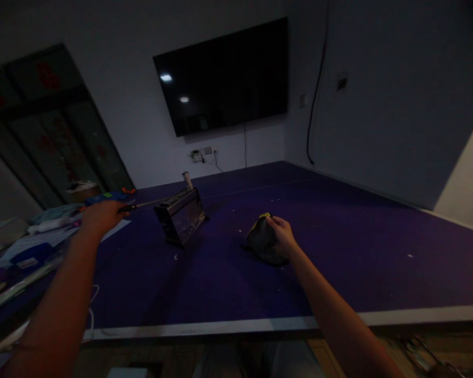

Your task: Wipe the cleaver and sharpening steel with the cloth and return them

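Note:
My left hand (101, 216) is closed around the dark handle of a long thin tool (142, 205), a screwdriver by the look of it, whose shaft points right toward a small black box-shaped device (181, 216) tilted on the purple table (339, 252). A pale strip sticks up from the top of the device. My right hand (283, 233) grips a dark grey cloth or glove (263, 242) with a yellow edge that lies on the table to the right of the device.
A cluttered heap of papers, packets and bags (27, 241) fills the table's left side. A white cable (91, 310) hangs by the near left edge. A dark wall-mounted screen (224, 79) hangs above wall sockets (205, 153). The room is dim.

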Available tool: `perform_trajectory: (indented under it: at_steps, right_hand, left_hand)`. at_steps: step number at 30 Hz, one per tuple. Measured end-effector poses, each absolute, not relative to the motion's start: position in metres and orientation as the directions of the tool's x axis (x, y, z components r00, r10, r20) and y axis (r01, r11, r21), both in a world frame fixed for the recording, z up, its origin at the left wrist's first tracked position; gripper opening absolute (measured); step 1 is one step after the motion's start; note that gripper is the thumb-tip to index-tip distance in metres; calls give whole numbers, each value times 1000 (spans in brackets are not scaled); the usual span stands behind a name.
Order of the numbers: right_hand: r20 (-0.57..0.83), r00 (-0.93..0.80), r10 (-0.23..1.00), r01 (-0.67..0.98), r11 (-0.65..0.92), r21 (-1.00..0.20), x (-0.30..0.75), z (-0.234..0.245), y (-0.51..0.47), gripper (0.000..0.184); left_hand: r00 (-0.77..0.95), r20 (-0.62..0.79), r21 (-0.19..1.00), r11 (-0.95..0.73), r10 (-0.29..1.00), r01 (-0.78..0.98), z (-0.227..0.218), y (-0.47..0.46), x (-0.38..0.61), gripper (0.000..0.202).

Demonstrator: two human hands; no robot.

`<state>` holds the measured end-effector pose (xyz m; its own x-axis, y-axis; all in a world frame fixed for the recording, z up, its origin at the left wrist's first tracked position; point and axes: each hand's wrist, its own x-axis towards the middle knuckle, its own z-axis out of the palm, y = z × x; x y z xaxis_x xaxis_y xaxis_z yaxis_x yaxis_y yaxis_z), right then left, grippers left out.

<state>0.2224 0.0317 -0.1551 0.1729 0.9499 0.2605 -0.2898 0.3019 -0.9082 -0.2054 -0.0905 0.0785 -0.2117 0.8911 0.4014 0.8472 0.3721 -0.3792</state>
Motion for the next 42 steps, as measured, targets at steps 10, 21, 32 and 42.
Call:
perform_trajectory:
  at_steps: [10,21,32,42]
  right_hand:
    - [247,172,954,-286,288,-914,221,-150,29,43]
    - [233,144,962,-338,269,-902,223,-154,31,42]
    - [309,158,938,-242,340,-909,224,-151,30,41]
    - [245,148,958,-280,278,-919,221,-149,25,42]
  left_hand:
    - [-45,497,-489,322,867,810,122,-63,-198,27]
    - [458,619,-621,41,638,783,164,43,-172,29]
    - [496,479,-703,-21,724,711,105,96,-155,29]
    - [466,417,-679,-73,781,731,62,96,-160,28]
